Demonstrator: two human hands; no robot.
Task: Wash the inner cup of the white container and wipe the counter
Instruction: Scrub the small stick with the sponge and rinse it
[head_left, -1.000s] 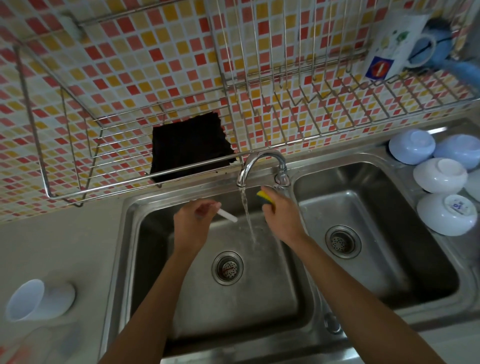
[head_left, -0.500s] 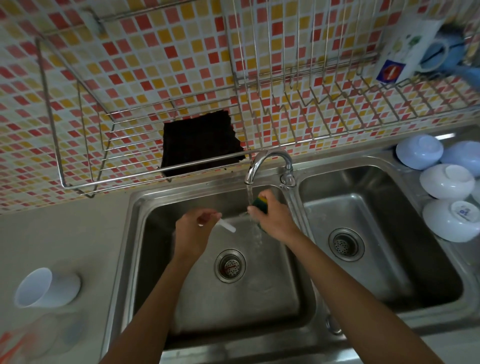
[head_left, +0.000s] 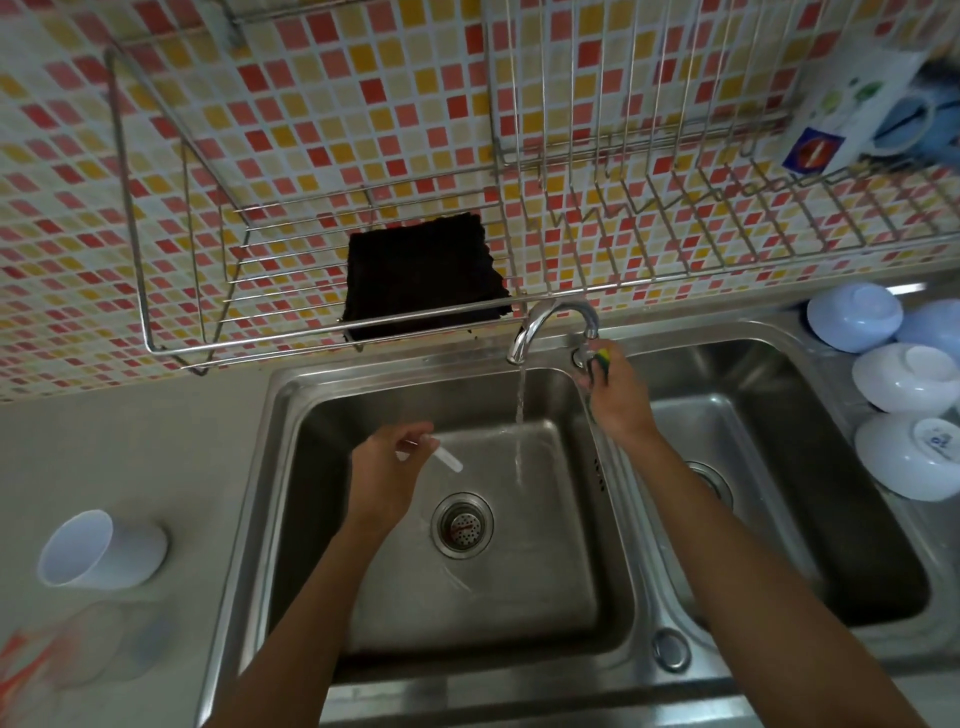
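White cup (head_left: 101, 551): we see it lying on its side on the grey desk (head_left: 130, 457), left of the sink, its open mouth turned toward the left edge of the view; neither hand touches it
Left hand (head_left: 387, 467): we find it over the left basin (head_left: 467, 519), fingers curled, pinching a small white stick-like piece (head_left: 444, 458) that pokes out to the right; what the piece is we cannot tell for sure, as it is small and slightly blurred
Right hand (head_left: 615, 400): it is raised at the divider between the two basins, just beside the base of the tap, fingers curled around a yellow and green sponge (head_left: 602, 358)
Tap (head_left: 553, 325): water runs from its spout in a thin stream into the left basin, falling between our two hands and touching neither
Drain (head_left: 461, 525): round strainer in the floor of the left basin, below and to the right of the left hand
Right basin (head_left: 779, 467): partly hidden behind our right forearm
Bowls (head_left: 904, 415): several white and pale blue ones stand upside down on the steel ledge right of the sink, close together
Wire rack (head_left: 363, 208): mounted on the mosaic tile wall above the sink; a dark cloth (head_left: 421, 275) lies on it just left of the tap
Mug (head_left: 862, 114): white, printed, on the rack at the upper right
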